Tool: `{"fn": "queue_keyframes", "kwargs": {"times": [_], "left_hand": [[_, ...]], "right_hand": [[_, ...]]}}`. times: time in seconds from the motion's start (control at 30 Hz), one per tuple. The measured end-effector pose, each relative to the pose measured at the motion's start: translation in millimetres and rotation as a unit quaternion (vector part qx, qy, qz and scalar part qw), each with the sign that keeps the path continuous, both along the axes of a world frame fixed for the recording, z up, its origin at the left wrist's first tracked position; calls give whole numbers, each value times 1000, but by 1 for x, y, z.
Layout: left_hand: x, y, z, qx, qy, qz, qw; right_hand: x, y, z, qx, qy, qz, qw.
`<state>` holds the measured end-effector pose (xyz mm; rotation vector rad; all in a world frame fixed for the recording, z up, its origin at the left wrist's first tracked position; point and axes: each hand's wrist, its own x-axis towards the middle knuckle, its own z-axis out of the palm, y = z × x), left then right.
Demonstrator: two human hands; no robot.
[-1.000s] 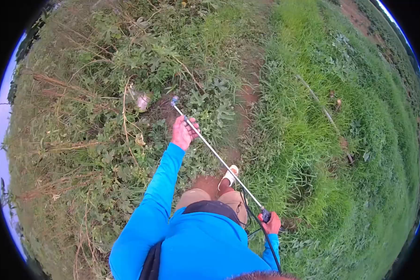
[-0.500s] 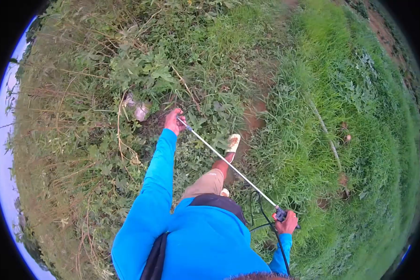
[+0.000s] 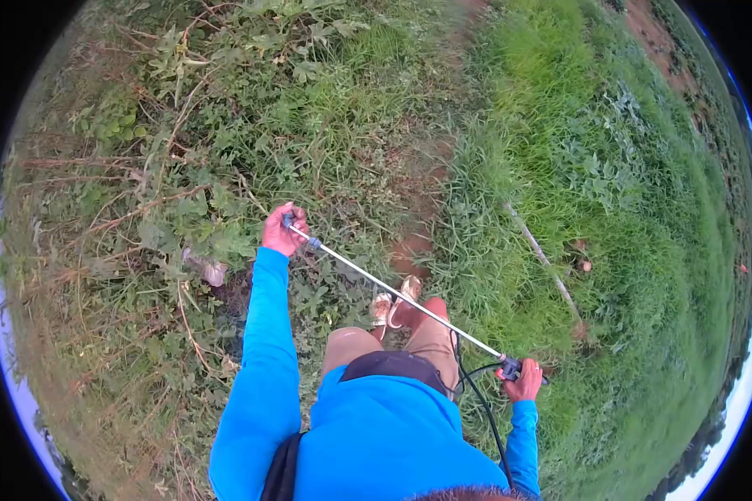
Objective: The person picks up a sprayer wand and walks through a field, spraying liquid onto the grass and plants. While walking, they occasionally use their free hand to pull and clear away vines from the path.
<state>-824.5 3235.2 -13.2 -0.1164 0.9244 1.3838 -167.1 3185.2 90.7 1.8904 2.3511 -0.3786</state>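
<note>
A sprayer wand (image 3: pixel 393 290), a thin pale tube, slants across the front of my body. At its upper-left end my left hand (image 3: pixel 284 230) has its fingers closed around the dark nozzle tip (image 3: pixel 289 220). My right hand (image 3: pixel 524 382) grips the dark trigger handle (image 3: pixel 511 367) at the lower-right end. From the handle a black hose (image 3: pixel 494 430) loops and runs down beside my right arm. Part of the handle is hidden by my fingers.
Both my shoes (image 3: pixel 381 310) stand on a narrow dirt path (image 3: pixel 413 250) among weeds. Tangled dry stems and leafy plants (image 3: pixel 175 200) grow on the left. Tall grass (image 3: pixel 543 167) covers the right, where a long stick (image 3: pixel 543 257) lies. A pale crumpled object (image 3: pixel 214 273) sits in the weeds.
My left hand and the nozzle end have shifted left and slightly down in view. The right hand moved slightly right and up. My feet now show close together.
</note>
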Motion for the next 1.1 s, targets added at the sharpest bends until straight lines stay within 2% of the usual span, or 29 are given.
{"fn": "queue_keyframes", "kwargs": {"times": [0.03, 0.1, 0.23, 0.27, 0.37, 0.4, 0.5, 0.53, 0.73, 1.1], "left_hand": [[-1, 18, 1, -2, -3, -3, 1000], [-6, 56, 8, 58, -85, -36, 994], [-18, 140, 5, 88, -114, -94, 985], [-21, 162, 5, 55, -82, -100, 990], [-35, 233, 15, 68, -61, -147, 985], [-36, 255, 28, 22, -27, -139, 990], [-50, 323, 62, 13, 29, -171, 985], [-57, 343, 67, 19, -2, -179, 984], [-81, 459, 76, 13, -20, -143, 989], [-150, 705, 6, -15, -35, -189, 981]], "right_hand": [[0, 18, -4, 9, 4, 4, 1000], [1, 54, -13, -5, -1, -3, 1000], [-3, 136, -50, -52, -5, -15, 999], [-7, 156, -60, -58, -5, -19, 998], [-19, 228, -80, -52, 15, -41, 998], [-26, 252, -79, -70, 22, -46, 996], [-36, 319, -83, -56, 30, -34, 997], [-41, 342, -80, -56, 36, -33, 997], [-63, 464, -77, -59, 42, -25, 997], [-130, 659, -76, -86, 20, -60, 994]]}}
